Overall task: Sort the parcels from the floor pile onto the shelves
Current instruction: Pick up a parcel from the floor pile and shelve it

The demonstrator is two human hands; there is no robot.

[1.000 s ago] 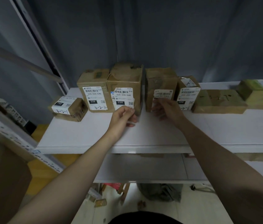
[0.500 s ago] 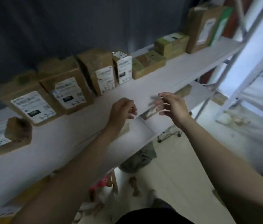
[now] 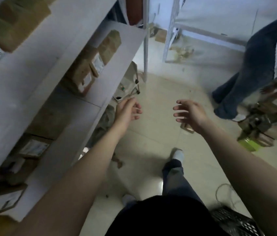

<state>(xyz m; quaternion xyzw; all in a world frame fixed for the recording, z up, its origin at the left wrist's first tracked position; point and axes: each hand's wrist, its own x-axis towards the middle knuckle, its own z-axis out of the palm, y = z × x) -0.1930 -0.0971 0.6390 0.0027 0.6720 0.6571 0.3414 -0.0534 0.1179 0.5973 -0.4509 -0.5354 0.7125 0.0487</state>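
Both of my hands hang in the air over the tiled floor and hold nothing. My left hand (image 3: 128, 110) is beside the front edge of the white shelves (image 3: 37, 92), fingers loosely curled. My right hand (image 3: 189, 113) is spread with relaxed fingers. A pile of brown parcels (image 3: 262, 126) lies on the floor at the right, with a green one (image 3: 249, 144) at its near edge. Cardboard parcels (image 3: 91, 65) with white labels stand on the lower shelves, and more (image 3: 12, 19) sit on the top shelf at upper left.
Another person in dark jeans (image 3: 246, 74) stands at the right, by the pile. A second white rack (image 3: 207, 31) is at the back. A black mesh basket (image 3: 234, 222) and a pale cord (image 3: 226, 195) lie near my feet. One small parcel (image 3: 188, 128) lies on the floor under my right hand.
My view has swung away from the shelf toward the floor and the right. Both hands have left the shelved boxes and come away empty; the right hand's fingers have spread.
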